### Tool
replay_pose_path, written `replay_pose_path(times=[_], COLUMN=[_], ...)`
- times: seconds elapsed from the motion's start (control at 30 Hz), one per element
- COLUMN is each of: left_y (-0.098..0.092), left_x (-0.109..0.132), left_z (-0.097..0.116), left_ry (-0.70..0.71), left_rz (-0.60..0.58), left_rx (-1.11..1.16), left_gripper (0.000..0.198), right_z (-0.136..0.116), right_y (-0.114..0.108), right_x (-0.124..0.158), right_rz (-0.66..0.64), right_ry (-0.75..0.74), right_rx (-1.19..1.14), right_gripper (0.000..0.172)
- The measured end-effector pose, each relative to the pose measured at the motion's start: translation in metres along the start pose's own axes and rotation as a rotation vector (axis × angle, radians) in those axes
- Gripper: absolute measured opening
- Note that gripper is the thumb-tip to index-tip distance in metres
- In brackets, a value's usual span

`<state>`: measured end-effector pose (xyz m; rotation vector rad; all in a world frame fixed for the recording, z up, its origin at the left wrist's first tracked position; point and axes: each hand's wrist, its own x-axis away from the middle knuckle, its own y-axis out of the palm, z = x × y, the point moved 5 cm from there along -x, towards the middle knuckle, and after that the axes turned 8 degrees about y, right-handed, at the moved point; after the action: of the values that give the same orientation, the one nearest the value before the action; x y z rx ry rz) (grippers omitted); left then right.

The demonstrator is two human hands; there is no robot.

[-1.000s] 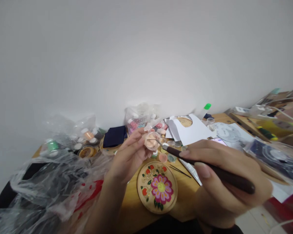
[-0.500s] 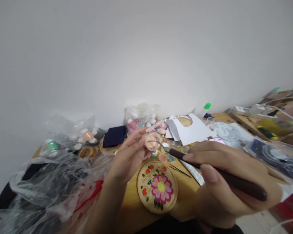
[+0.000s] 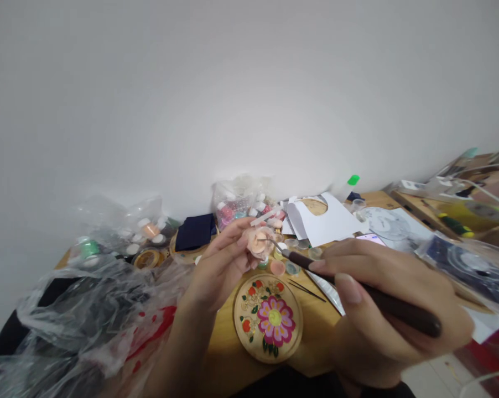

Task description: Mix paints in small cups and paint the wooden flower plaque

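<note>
My left hand (image 3: 222,260) is closed around a small clear cup (image 3: 258,253) of peach-coloured paste, tilted towards me. A dark-handled palette knife (image 3: 382,305) lies in the closed fingers of my right hand (image 3: 399,298). The thin metal tip of the knife reaches into the cup, at the paste. Below the hands, a round wooden board (image 3: 255,354) rests on the table, with a pink-and-magenta flower (image 3: 275,318), orange round shapes and green leaves on it. Its left edge is close to my left forearm.
Dark tweezers (image 3: 306,291) lie right of the board. Several small lidded pots (image 3: 277,268) stand behind it. Crumpled plastic bags (image 3: 95,309) fill the left side. Cut white paper (image 3: 332,221), a phone (image 3: 370,238) and a bagged dark item (image 3: 473,271) are on the right.
The palette knife and my right hand have shifted slightly left, and the knife tip has moved a little within the cup. My left hand stays almost in place.
</note>
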<state>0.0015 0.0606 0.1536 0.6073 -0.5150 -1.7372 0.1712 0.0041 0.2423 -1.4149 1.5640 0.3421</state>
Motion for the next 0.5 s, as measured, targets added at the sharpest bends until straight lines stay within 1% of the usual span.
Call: replay_pose_path(times=[0.07,0.2,0.37,0.43,0.5], left_y=[0.0008,0.0010,0.0022,0.0018,0.0017], left_x=[-0.0007,-0.0016,-0.0006,-0.0002,-0.0002], left_z=[-0.0005,0.0002,0.0020,0.0026,0.0028], left_ry=[-0.005,0.001,-0.004,-0.001,0.009], left_rz=[-0.001,0.035,0.022,0.020,0.007], left_rx=[0.005,0.023,0.021,0.016,0.010], left_gripper=[0.022,0.023,0.022,0.021,0.021], right_z=[-0.0010,-0.0022,-0.0004,-0.0008,-0.0013], right_y=[0.0006,0.0006,-0.0004,0.0003,0.0001], right_x=[-0.0001,-0.0008,-0.0004,-0.0003,-0.0004], right_rz=[-0.020,-0.037,-0.051,-0.069,-0.054], right_ry=[-0.007,-0.020,-0.009,-0.032,-0.050], right_rx=[-0.017,-0.041,-0.033,-0.041,-0.037], right_gripper=[0.011,0.010,0.011,0.010,0.010])
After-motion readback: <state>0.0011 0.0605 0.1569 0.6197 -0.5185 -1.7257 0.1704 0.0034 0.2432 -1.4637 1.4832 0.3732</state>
